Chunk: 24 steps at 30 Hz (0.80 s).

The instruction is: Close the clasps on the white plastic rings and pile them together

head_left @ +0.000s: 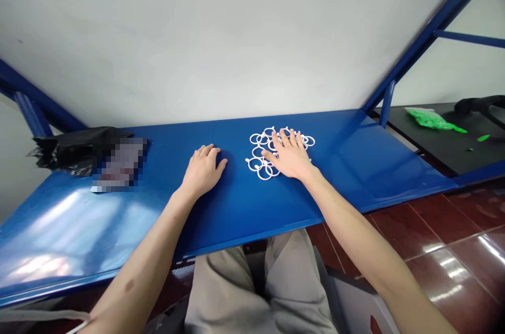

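Several white plastic rings [254, 164] with small knobs lie in a loose, overlapping cluster on the blue table [244, 208]. My right hand [290, 154] rests palm down over the right part of this cluster, fingers spread, hiding some of the rings. To the left of the rings, my left hand [204, 168] lies palm down on the bare tabletop, thumb apart from the other fingers and nothing in it. A gap of blue surface separates my left hand from the rings.
A crumpled black plastic bag [71, 147] and a blurred-out flat item [120, 163] are on the table's left end. Blue frame bars [430, 34] slope up on both sides before a white wall. At right, a black table [437, 147] holds a green bundle [432, 119].
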### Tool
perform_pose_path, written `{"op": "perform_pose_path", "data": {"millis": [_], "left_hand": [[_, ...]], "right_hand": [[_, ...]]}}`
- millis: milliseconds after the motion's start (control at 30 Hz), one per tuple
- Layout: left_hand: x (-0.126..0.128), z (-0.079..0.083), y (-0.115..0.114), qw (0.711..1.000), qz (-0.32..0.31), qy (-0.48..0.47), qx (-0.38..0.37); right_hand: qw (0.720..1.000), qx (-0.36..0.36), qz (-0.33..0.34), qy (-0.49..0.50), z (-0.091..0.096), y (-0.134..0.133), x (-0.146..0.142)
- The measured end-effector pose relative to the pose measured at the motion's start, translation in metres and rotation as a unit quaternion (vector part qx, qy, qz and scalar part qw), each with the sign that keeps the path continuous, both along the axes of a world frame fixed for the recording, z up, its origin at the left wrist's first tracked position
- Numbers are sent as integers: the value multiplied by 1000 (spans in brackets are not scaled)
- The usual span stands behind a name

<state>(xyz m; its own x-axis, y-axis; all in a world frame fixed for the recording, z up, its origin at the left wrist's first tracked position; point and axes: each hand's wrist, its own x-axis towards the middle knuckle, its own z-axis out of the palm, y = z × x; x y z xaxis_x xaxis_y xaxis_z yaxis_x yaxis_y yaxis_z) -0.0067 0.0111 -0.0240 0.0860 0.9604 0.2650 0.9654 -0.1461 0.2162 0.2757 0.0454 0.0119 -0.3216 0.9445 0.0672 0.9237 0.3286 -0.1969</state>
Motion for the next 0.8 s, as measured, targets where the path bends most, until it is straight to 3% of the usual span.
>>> {"op": "perform_pose_path", "data": {"millis": [167, 300, 533, 633, 700, 800], "left_hand": [[0, 1, -1, 1000, 1, 8, -6], [0, 1, -1, 1000, 1, 9, -1], [6, 6, -5, 1000, 5, -12, 0], [23, 12, -17, 997, -45, -55, 12], [39, 14, -27, 992, -110, -61, 12], [64, 17, -36, 980, -198, -30, 17]], "right_hand": [[999, 14, 44, 7, -3, -3, -6], [999, 11, 42, 17, -1, -4, -8], [987, 101, -61, 107, 9, 18, 16], [984, 99, -60, 133, 12, 38, 38], [991, 56, 5, 121, 11, 48, 55], [990, 55, 68, 108, 4, 54, 77]]}}
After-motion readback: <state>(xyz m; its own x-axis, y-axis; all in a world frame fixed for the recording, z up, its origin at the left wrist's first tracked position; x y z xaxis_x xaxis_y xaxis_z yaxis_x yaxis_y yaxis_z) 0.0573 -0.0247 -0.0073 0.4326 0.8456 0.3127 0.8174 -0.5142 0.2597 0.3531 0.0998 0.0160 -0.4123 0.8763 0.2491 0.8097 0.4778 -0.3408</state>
